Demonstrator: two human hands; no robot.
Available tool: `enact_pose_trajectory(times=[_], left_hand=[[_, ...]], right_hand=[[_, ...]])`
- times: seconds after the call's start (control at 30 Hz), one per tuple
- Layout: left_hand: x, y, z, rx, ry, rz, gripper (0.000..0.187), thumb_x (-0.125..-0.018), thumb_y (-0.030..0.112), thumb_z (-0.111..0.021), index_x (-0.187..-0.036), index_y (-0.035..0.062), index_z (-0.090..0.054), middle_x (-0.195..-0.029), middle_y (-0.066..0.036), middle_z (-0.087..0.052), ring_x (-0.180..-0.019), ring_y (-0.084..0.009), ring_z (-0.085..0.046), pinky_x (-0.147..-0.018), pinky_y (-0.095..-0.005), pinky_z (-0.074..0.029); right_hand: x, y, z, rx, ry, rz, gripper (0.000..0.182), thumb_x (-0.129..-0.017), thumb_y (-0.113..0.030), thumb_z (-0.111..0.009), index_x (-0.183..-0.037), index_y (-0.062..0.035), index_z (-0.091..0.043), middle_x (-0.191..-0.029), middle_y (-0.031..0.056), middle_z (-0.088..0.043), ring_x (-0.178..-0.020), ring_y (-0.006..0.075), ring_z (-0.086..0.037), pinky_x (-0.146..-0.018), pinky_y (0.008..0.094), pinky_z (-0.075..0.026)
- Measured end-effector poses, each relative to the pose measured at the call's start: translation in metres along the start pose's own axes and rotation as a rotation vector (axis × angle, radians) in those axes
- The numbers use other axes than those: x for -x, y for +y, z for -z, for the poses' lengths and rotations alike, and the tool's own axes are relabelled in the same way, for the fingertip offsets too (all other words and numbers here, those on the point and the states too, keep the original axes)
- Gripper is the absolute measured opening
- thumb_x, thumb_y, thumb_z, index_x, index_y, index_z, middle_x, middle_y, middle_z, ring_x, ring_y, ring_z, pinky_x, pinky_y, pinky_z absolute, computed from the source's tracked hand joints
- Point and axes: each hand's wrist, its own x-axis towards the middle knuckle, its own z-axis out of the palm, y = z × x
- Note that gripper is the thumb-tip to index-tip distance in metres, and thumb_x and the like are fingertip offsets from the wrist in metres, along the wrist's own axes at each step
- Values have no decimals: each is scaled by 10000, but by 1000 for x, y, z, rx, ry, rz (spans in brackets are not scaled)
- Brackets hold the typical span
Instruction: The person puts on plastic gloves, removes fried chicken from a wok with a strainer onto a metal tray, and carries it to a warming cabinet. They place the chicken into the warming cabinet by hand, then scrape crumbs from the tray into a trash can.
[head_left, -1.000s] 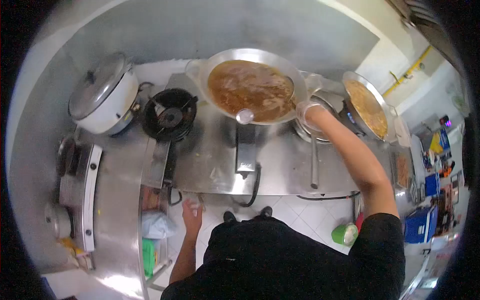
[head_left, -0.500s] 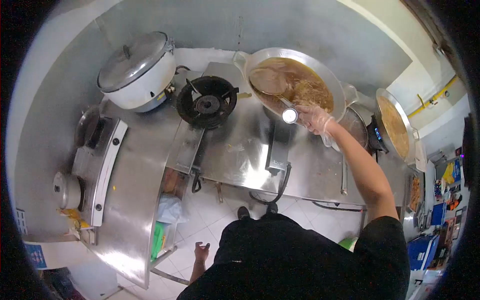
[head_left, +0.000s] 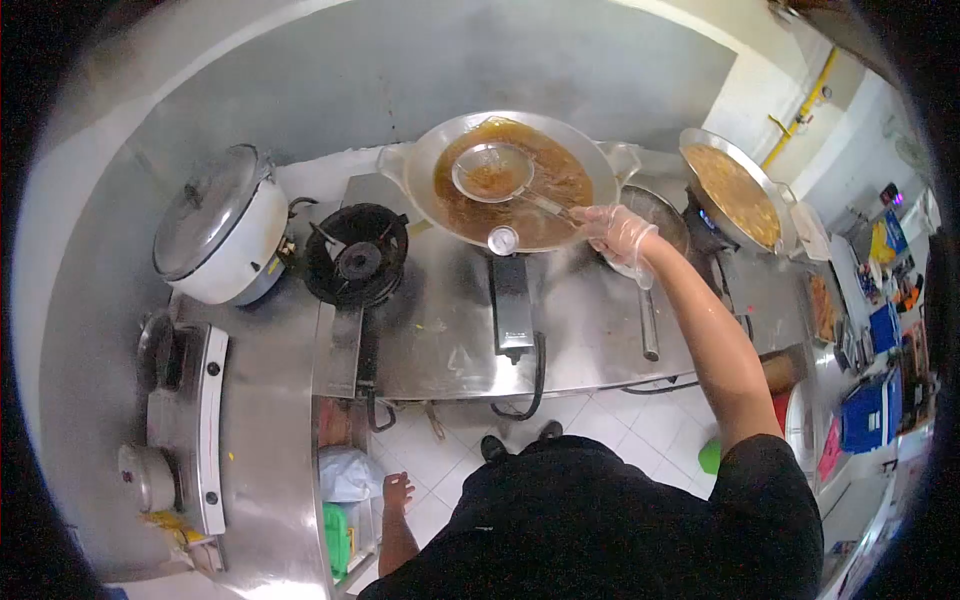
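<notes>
My right hand (head_left: 615, 232), in a clear plastic glove, is closed around the handle of a round wire-mesh strainer (head_left: 493, 172). The strainer overlaps the brown liquid (head_left: 565, 185) in a wide metal wok (head_left: 418, 165), and amber liquid shows through its mesh. A dial thermometer (head_left: 503, 240) sits at the wok's near rim, left of that hand. Bare and empty, my left hand (head_left: 397, 490) hangs low beside my body with its fingers loosely bent and apart, close to a shelf holding a plastic bag (head_left: 350, 474).
Left of the wok are a black burner (head_left: 357, 258) and a lidded white cooker (head_left: 220, 235). A second pan of brown food (head_left: 735, 190) stands at the right. Below my right hand, a pan handle (head_left: 649, 325) points toward the counter's front edge. A flat stove (head_left: 208, 430) lies far left.
The view has shifted to the right. My right hand has drawn back to the wok's right rim, and the strainer has moved from the left side toward the middle.
</notes>
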Motion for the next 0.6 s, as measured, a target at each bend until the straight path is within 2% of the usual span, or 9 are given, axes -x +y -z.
enact_pose_trajectory(times=[0.1, 0.2, 0.23, 0.3, 0.37, 0.43, 0.47, 0.57, 0.6], left_hand=[[-20, -19, -7, -61, -60, 90, 390, -904, 346, -685, -1153, 133, -474, -954, -72, -654, -773, -219, -668, -675, -461, -496], [-10, -28, -29, -107, -128, 130, 398, -897, 343, -695, -1160, 137, -481, -963, -78, -657, -784, -225, -671, -678, -447, -500], [5, -35, -49, -236, -1, 68, 428, -889, 356, -707, -1174, 134, -478, -974, -88, -660, -803, -240, -676, -681, -455, -502], [3, -54, -57, -244, -69, 0, 446, -888, 365, -709, -1188, 137, -470, -980, -97, -662, -818, -260, -680, -677, -460, -499], [-3, -67, -62, -491, -176, -127, 451, -889, 369, -708, -1193, 141, -465, -982, -102, -662, -825, -272, -682, -675, -466, -498], [-4, -81, -63, -615, -250, -266, 453, -889, 367, -707, -1199, 146, -461, -980, -104, -662, -824, -277, -681, -675, -467, -497], [-2, -82, -69, -618, -278, -344, 453, -889, 363, -706, -1202, 148, -460, -977, -102, -662, -820, -275, -680, -677, -466, -497], [4, -79, -94, -504, -274, -316, 415, -897, 345, -687, -1190, 161, -458, -986, -99, -650, -836, -277, -671, -661, -448, -480], [8, -79, -107, -468, -270, -310, 402, -900, 339, -680, -1186, 165, -457, -989, -98, -646, -841, -278, -668, -655, -442, -475]], right_hand=[[22, 11, 19, 227, 140, 85, 411, -928, -148, -593, -1339, -135, -596, -786, 36, -643, -624, 117, -558, -541, 272, -457], [27, 52, 70, 30, 155, -39, 405, -938, -151, -578, -1341, -119, -595, -895, 84, -703, -706, 151, -606, -647, 276, -492], [27, 69, 86, 122, 221, 30, 425, -931, -127, -580, -1356, -119, -579, -845, 71, -676, -683, 149, -592, -625, 286, -483], [31, 103, 118, 311, 342, 166, 473, -916, -77, -583, -1386, -117, -548, -746, 47, -623, -637, 147, -564, -581, 307, -465], [64, 108, 143, 838, 522, 427, 476, -914, -76, -559, -1387, -105, -518, -925, 193, -680, -767, 313, -641, -736, 385, -510], [97, 94, 145, 753, 672, 178, 485, -915, -77, -545, -1397, -107, -493, -1005, 248, -663, -826, 392, -650, -768, 436, -515], [94, 123, 158, 803, 758, 223, 495, -910, -63, -535, -1400, -108, -480, -1005, 277, -648, -920, 463, -616, -804, 505, -496], [101, 174, 167, 770, 804, 120, 462, -957, -77, -448, -1418, -90, -422, -1023, 296, -644, -977, 431, -645, -812, 494, -500], [85, 217, 171, 779, 718, 77, 509, -949, -65, -446, -1450, -71, -357, -1051, 292, -644, -998, 422, -644, -828, 493, -504]])
